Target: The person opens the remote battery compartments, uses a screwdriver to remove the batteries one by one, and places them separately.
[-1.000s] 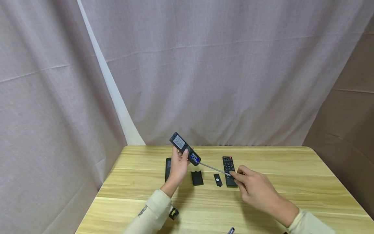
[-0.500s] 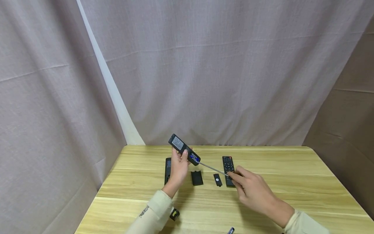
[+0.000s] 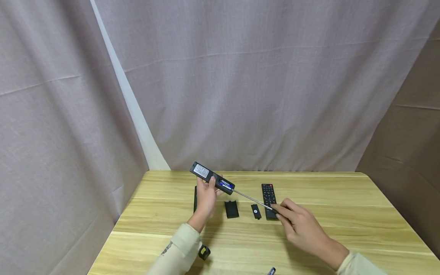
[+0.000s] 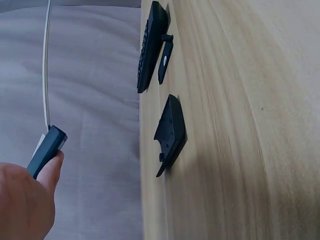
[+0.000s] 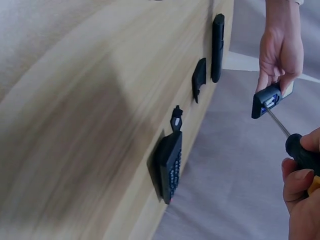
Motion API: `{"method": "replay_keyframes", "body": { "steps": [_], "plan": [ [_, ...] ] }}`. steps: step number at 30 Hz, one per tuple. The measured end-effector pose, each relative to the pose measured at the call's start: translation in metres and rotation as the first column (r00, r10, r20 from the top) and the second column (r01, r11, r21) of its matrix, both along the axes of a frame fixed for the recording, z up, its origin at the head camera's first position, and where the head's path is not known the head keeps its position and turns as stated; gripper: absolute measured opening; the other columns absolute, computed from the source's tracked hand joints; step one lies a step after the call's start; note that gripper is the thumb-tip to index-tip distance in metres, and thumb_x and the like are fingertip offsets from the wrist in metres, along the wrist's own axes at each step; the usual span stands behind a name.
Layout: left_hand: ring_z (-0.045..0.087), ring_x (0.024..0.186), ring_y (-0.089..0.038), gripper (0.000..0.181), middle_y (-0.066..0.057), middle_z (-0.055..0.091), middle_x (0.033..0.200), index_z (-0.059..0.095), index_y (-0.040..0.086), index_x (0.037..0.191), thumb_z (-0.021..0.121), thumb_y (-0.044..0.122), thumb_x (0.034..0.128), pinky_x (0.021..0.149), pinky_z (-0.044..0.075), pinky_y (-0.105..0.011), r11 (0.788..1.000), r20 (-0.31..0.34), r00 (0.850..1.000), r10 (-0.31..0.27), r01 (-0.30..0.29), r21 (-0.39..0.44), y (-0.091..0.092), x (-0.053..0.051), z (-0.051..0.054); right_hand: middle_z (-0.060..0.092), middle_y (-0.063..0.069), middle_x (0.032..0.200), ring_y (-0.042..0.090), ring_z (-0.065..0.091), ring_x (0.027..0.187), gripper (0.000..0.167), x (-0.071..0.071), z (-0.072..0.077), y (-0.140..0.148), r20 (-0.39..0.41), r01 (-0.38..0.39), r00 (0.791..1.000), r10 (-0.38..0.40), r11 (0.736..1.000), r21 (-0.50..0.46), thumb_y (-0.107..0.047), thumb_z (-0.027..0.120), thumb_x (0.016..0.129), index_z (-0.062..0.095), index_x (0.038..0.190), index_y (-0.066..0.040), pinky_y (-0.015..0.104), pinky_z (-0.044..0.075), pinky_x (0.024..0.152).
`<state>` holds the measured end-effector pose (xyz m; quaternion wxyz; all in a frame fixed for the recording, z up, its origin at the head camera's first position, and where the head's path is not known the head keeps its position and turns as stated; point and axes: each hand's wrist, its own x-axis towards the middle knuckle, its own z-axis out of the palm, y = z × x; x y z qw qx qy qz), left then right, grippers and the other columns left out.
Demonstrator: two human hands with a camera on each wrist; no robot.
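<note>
My left hand (image 3: 206, 200) holds a black remote control (image 3: 202, 171) above the table, label side toward me. Its battery compartment is uncovered, and blue batteries (image 3: 225, 185) lie inside. My right hand (image 3: 304, 229) grips a screwdriver (image 3: 251, 199), whose black and yellow handle (image 5: 302, 156) shows in the right wrist view. The long metal shaft reaches to the compartment's end of the remote, at the batteries. Whether the tip touches a battery or the casing is too small to tell. In the left wrist view, the thumb side of my left hand (image 4: 25, 200) covers part of the remote.
On the wooden table (image 3: 343, 214) lie a second remote (image 3: 269, 194), face up, a small black cover (image 3: 256, 211) and a larger one (image 3: 232, 209). Another black remote (image 3: 195, 198) is partly behind my left hand. A black-and-yellow object (image 3: 204, 252) and a battery (image 3: 272, 271) lie nearer.
My left hand has turned the remote to a flatter slant, its far end shifting left and down. The screwdriver tip stays at the compartment; my right hand moved left slightly, then back right.
</note>
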<state>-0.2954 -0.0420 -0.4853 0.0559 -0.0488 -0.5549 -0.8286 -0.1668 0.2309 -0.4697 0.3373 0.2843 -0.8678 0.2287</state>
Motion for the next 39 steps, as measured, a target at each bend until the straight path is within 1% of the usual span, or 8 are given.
{"method": "replay_keyframes", "body": {
  "steps": [5, 14, 18, 24, 30, 35, 37, 39],
  "plan": [
    [0.07, 0.127, -0.043, 0.038, -0.037, 0.061, 0.142, 0.028, 0.009, 0.152, 0.039, 0.008, 0.115, 0.094, 0.067, -0.041, 1.0, 0.019, 1.0, 0.01, -0.01, 0.021, 0.001, 0.0, -0.002, 0.064, -0.009, 0.095, -0.01, 0.041, 0.071, 0.034, 0.001, -0.007, 0.002, 0.002, -0.002, 1.0, 0.002, 1.0, -0.022, 0.01, 0.079, 0.083, 0.079, 0.116, 0.0, 0.003, 0.036, 0.058],
    [0.07, 0.126, -0.043, 0.041, -0.035, 0.063, 0.138, 0.026, 0.008, 0.154, 0.038, 0.008, 0.1152, 0.099, 0.065, -0.048, 1.0, 0.041, 0.999, 0.018, -0.019, 0.022, 0.003, 0.0, -0.005, 0.068, -0.002, 0.099, -0.011, 0.042, 0.072, 0.035, 0.003, -0.018, 0.004, 0.035, -0.025, 0.999, 0.027, 0.998, -0.053, 0.01, 0.076, 0.087, 0.077, 0.122, 0.003, 0.002, 0.036, 0.057],
    [0.071, 0.126, -0.044, 0.04, -0.036, 0.063, 0.137, 0.025, 0.005, 0.153, 0.038, 0.008, 0.1152, 0.1, 0.064, -0.048, 1.0, 0.057, 0.998, 0.019, -0.02, 0.018, 0.003, 0.001, -0.006, 0.068, -0.003, 0.1, -0.01, 0.042, 0.073, 0.038, 0.003, -0.021, 0.004, 0.029, -0.016, 0.999, 0.018, 0.998, -0.053, 0.012, 0.077, 0.084, 0.077, 0.121, 0.003, 0.002, 0.036, 0.058],
    [0.067, 0.129, -0.048, 0.043, -0.037, 0.062, 0.138, 0.023, 0.005, 0.155, 0.038, 0.008, 0.1153, 0.098, 0.065, -0.045, 1.0, 0.067, 0.998, 0.019, -0.019, 0.004, 0.003, 0.002, -0.006, 0.067, -0.004, 0.102, -0.01, 0.043, 0.073, 0.037, 0.005, -0.023, 0.004, 0.062, 0.003, 0.998, 0.001, 0.998, -0.064, 0.013, 0.077, 0.085, 0.077, 0.121, 0.005, 0.002, 0.037, 0.057],
    [0.067, 0.13, -0.045, 0.046, -0.038, 0.06, 0.142, 0.021, 0.007, 0.158, 0.037, 0.008, 0.1154, 0.099, 0.065, -0.046, 1.0, 0.071, 0.997, 0.012, -0.012, 0.001, 0.004, 0.001, -0.008, 0.067, -0.004, 0.102, -0.01, 0.043, 0.073, 0.038, 0.006, -0.024, 0.004, 0.063, -0.005, 0.998, 0.01, 0.997, -0.074, 0.015, 0.077, 0.084, 0.077, 0.121, 0.004, 0.002, 0.037, 0.057],
    [0.066, 0.133, -0.044, 0.046, -0.036, 0.06, 0.143, 0.021, 0.008, 0.159, 0.037, 0.009, 0.1157, 0.102, 0.063, -0.047, 0.999, 0.072, 0.997, -0.005, 0.007, -0.033, 0.004, 0.003, -0.007, 0.067, -0.004, 0.1, -0.011, 0.043, 0.074, 0.038, 0.005, -0.024, 0.005, 0.054, -0.01, 0.998, 0.013, 0.999, -0.052, 0.014, 0.078, 0.083, 0.077, 0.12, 0.004, 0.002, 0.037, 0.058],
    [0.066, 0.134, -0.043, 0.045, -0.035, 0.06, 0.144, 0.023, 0.008, 0.158, 0.038, 0.009, 0.1156, 0.105, 0.062, -0.048, 0.998, 0.063, 0.998, -0.012, 0.016, -0.064, 0.004, 0.004, -0.007, 0.066, -0.005, 0.099, -0.011, 0.041, 0.072, 0.038, 0.005, -0.021, 0.005, 0.052, -0.005, 0.999, 0.006, 1.0, -0.022, 0.013, 0.078, 0.083, 0.078, 0.119, 0.004, 0.002, 0.036, 0.057],
    [0.065, 0.135, -0.042, 0.045, -0.033, 0.061, 0.144, 0.024, 0.009, 0.158, 0.039, 0.01, 0.1157, 0.106, 0.062, -0.048, 0.995, 0.056, 0.998, -0.017, 0.023, -0.101, 0.005, 0.005, -0.006, 0.063, -0.008, 0.096, -0.011, 0.039, 0.071, 0.035, 0.004, -0.016, 0.004, 0.048, 0.005, 0.999, -0.006, 1.0, 0.02, 0.012, 0.078, 0.083, 0.079, 0.117, 0.003, 0.002, 0.035, 0.056]
  ]
}}
